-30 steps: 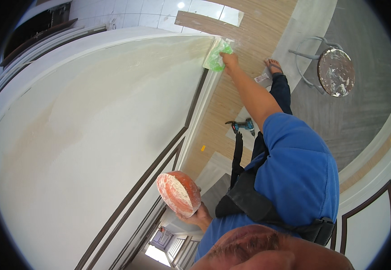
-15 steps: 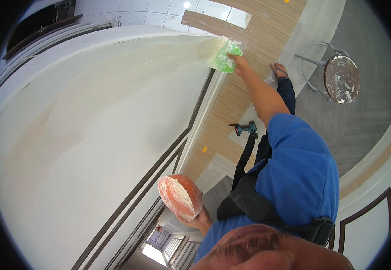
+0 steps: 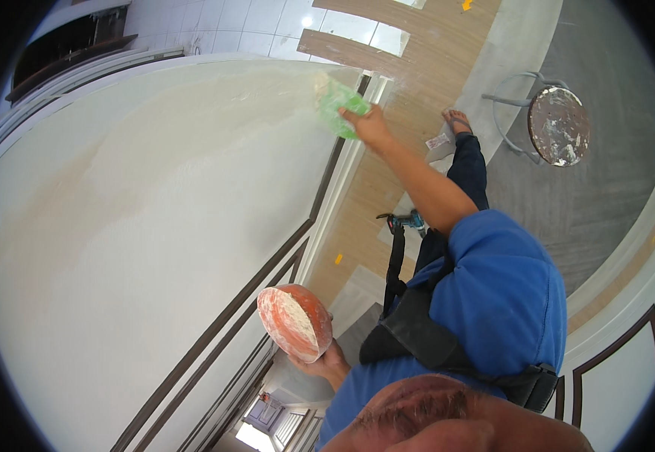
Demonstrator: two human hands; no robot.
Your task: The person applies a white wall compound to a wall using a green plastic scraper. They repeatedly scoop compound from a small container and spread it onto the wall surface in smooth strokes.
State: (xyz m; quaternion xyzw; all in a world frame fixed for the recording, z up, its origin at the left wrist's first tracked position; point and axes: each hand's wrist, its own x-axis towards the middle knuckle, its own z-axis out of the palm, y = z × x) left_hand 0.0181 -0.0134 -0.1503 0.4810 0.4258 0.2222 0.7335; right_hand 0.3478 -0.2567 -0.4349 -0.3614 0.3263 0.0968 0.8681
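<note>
Since the earlier frames, the right hand (image 3: 369,126) and its green plastic scraper (image 3: 340,108) have shifted only slightly along the top part of the wall panel (image 3: 154,226); the arm remains stretched out toward it. The left hand (image 3: 326,360) and its orange bowl (image 3: 295,322) are held close to the body, much as before.

Right hand: grip closed on the rear edge of the scraper, fingers wrapped over it. The scraper's blade lies flat against the pale, freshly coated surface of the panel, just beside the dark trim strip (image 3: 282,252) that borders it.

Left hand: grip closed under the bowl, cupping its underside. The bowl is tilted, its mouth turned toward the wall, and white filler paste coats its inside.

Surroundings: the panel shows a paler coated area and a faint tan patch toward its upper left. A round stool (image 3: 558,125), its seat spattered with white, stands on the grey floor well apart from the hands. A teal cordless drill (image 3: 407,221) lies on the wood-look floor (image 3: 388,173) near the person's leg. The person wears a blue shirt (image 3: 493,301) with a black strap across it.
</note>
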